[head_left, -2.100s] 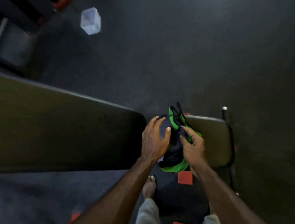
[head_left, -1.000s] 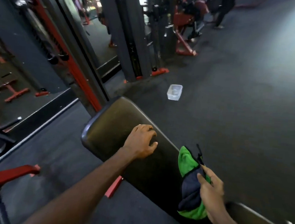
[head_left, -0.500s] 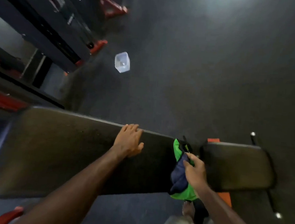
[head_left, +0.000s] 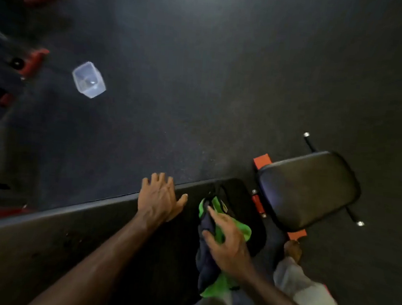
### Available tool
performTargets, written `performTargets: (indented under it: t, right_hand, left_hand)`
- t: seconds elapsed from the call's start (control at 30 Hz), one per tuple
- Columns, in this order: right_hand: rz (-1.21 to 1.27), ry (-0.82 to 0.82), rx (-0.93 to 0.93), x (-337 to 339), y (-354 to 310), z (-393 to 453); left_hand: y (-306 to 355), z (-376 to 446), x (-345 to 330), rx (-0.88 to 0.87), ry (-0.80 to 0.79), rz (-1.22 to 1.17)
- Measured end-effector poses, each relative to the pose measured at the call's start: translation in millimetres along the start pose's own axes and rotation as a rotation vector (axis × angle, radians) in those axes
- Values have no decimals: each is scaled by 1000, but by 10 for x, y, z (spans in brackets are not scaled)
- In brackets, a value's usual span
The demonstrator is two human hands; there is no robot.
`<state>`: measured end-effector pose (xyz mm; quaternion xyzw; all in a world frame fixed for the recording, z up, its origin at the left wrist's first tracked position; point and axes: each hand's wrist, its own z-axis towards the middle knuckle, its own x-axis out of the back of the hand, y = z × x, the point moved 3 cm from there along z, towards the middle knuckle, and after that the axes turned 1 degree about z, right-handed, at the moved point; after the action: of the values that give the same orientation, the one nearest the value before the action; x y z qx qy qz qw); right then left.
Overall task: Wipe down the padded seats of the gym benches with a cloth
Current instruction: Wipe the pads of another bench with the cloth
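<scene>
While the right hand [head_left: 227,244] pressed the cloth [head_left: 214,247] onto the right end of the long back pad [head_left: 87,244], the job looked to be in its early or middle stretch rather than near its close. That hand lay on top of the bunched green and dark blue cloth with its fingers loosely spread; whether the thumb curled round the fabric could not be told. Part of the cloth hung over the near edge of the pad. The left hand [head_left: 159,197] rested flat on the far edge of the same pad, just left of the cloth, fingers straight and slightly fanned, seemingly bracing the body.

No wet streak or change in sheen showed on the dark padding, so which parts had already been wiped could not be judged. By my reading, the long run of the back pad to the left was probably yet to be covered, and the smaller seat pad [head_left: 309,189] to the right, apart from the cloth and untouched by either hand, also remained. A clear plastic container [head_left: 89,79] sat on the floor [head_left: 224,82] at the far left, well apart from the bench. No other benches were visible.
</scene>
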<state>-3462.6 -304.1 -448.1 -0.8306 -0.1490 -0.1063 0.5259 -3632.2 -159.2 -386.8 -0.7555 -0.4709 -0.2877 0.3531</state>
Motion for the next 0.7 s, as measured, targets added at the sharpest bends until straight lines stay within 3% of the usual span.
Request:
performTargets:
  t: [0.13, 0.3, 0.43, 0.57, 0.7]
  right_hand:
    - [-293, 46, -21, -381, 145, -127]
    - [-281, 24, 67, -348, 282, 55]
    - [-276, -22, 12, -218, 484, 420]
    - [-239, 134, -139, -150, 534, 655]
    - [-242, 7, 173, -175, 632, 445]
  left_hand:
    - [290, 318, -124, -32, -150, -57]
    - [590, 499, -272, -80, -105, -81]
    - [640, 580, -340, -84, -110, -140]
    - [761, 614, -357, -80, -81, -67]
    - [815, 628, -400, -60, -17, 1]
